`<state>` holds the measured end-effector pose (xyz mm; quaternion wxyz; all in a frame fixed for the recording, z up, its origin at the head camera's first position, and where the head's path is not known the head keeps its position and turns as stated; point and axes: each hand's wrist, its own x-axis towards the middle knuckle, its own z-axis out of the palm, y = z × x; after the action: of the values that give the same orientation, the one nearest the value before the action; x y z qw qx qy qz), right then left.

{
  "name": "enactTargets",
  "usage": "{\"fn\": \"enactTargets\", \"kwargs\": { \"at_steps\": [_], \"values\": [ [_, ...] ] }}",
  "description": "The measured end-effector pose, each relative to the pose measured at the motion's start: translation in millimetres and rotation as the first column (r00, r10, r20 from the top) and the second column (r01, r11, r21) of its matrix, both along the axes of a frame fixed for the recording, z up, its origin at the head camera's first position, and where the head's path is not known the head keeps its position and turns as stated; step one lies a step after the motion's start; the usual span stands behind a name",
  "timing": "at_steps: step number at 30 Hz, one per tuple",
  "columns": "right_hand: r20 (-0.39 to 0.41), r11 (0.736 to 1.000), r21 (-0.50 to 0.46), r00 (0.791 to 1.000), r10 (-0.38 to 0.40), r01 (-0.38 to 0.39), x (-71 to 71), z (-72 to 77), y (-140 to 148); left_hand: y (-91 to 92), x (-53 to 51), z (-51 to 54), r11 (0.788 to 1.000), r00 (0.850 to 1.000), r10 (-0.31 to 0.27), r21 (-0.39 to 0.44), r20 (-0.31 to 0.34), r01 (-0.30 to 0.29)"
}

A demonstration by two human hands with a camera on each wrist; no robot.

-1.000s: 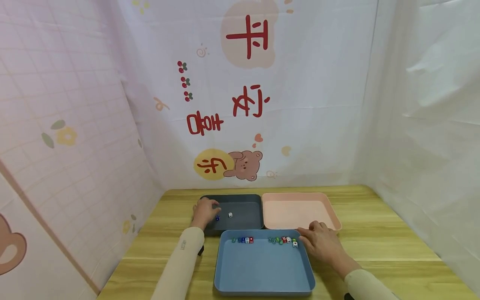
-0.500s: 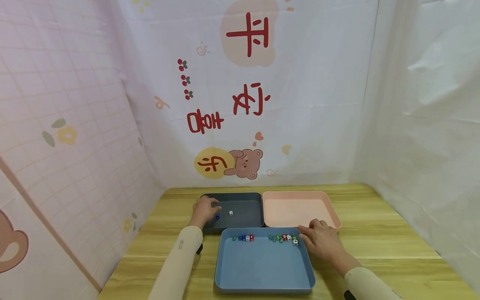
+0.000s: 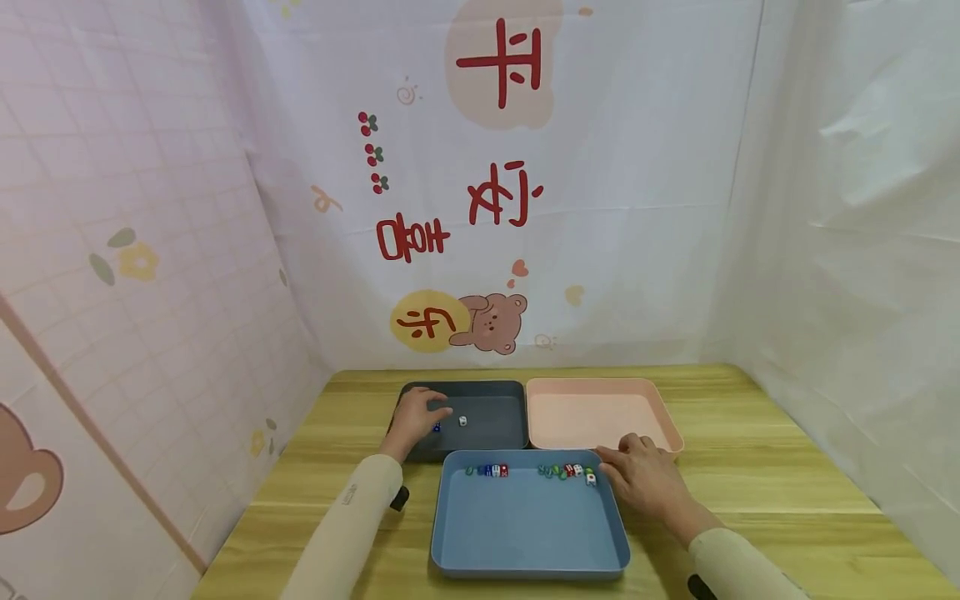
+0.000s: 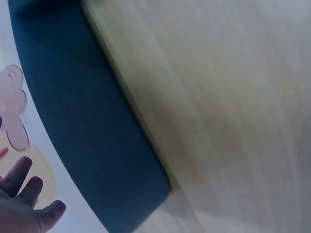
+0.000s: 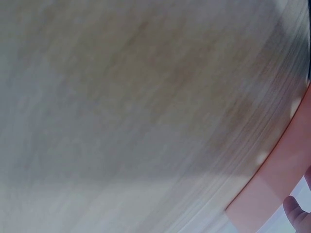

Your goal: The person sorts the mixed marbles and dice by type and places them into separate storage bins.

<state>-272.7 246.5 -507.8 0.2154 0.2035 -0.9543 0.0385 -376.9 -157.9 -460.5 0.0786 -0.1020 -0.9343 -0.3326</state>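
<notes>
My left hand hovers over the left part of the dark grey tray, with nothing seen between its fingers. In the left wrist view its fingers are spread apart. A blue die lies under the thumb, partly hidden, and a white die sits just right of it. My right hand rests loosely by the back right corner of the blue tray, against the front of the pink tray. In the right wrist view only a few of its fingers show.
Along the blue tray's back wall, a row of dice with a green piece stands at left. Small green pieces and red and white dice cluster at right. The wooden table meets a printed white cloth behind.
My left hand has shifted slightly right and now covers more of the blue die. The right hand stays in place. The head view has tilted a little.
</notes>
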Motion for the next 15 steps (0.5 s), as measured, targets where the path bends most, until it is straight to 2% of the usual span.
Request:
{"fn": "enactTargets", "kwargs": {
  "at_steps": [3, 9, 15],
  "values": [
    [0.002, 1.000, -0.004, 1.000, -0.001, 0.001, 0.4, -0.2, 0.2, 5.0, 4.5, -0.7, 0.999, 0.999, -0.028, 0.040, 0.025, 0.027],
    [0.003, 1.000, -0.004, 1.000, 0.008, -0.008, -0.1, -1.7, 0.4, 14.1, 17.5, -4.7, 0.993, 0.996, -0.084, 0.087, 0.031, 0.081],
    [0.007, 1.000, 0.009, 1.000, 0.001, -0.001, -0.7, -0.6, 1.3, 21.0, 33.5, -2.5, 0.980, 0.981, -0.186, 0.085, 0.049, 0.181]
  ]
}}
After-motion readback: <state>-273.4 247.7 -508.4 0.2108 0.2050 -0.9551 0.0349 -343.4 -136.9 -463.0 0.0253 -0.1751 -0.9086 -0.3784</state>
